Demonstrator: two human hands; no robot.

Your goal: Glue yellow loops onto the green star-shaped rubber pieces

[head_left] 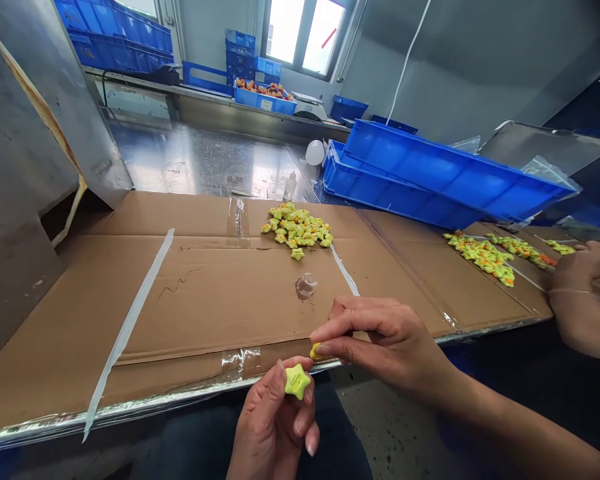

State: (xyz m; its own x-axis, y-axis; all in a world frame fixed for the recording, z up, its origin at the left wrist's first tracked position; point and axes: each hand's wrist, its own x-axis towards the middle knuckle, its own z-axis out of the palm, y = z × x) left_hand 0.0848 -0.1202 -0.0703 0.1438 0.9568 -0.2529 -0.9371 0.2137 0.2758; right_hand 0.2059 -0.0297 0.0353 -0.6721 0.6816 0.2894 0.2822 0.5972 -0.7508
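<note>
Left hand [270, 423]: gripping one yellow-green star [297, 381] between thumb and fingers, broad face turned up toward me, a small dark slot or mark near its middle. Position of star: just over the near edge of the bench, in front of my body.

Right hand [387, 339]: thumb and forefinger pinched on a small yellow piece [315, 351], mostly hidden by the fingertips; exact shape cannot be told. The piece is near the star, just beyond the left fingertips.

Work surface: cardboard [215, 307] laid over the bench, crossed by a long white strip of tape [135, 320] on my left and a shorter strip [345, 270] beside the pile. Beyond my hands stands a small clear cup [306, 285]; behind it lies a pile of similar stars [300, 228], several with orange spots. A clear bottle [290, 185] stands upright past the pile.

To the right: stacked blue crates [410, 180], further piles [480, 257] of yellow-green pieces, and a co-worker's forearm [577, 300] at the bench edge.
</note>
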